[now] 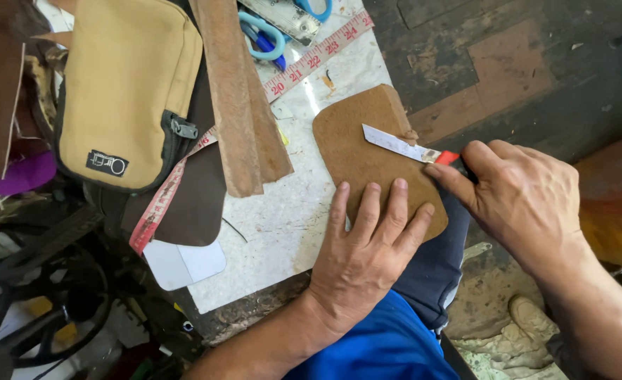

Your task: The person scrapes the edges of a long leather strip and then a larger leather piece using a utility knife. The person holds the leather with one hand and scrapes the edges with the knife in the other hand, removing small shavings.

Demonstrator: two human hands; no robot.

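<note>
Brown leather piece [367,151] lies at frame centre on the white board [283,225], its lower edge under the flat, spread fingers of the left hand [367,246]. Right hand [522,197], at centre right, grips a red-handled knife [409,149], blade resting on the leather.

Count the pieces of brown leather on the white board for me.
3 that I can tell: one rounded tan piece under the left hand and knife blade, and two long strips lying overlapped beside the tan pouch. More may be hidden under the pouch.
</note>
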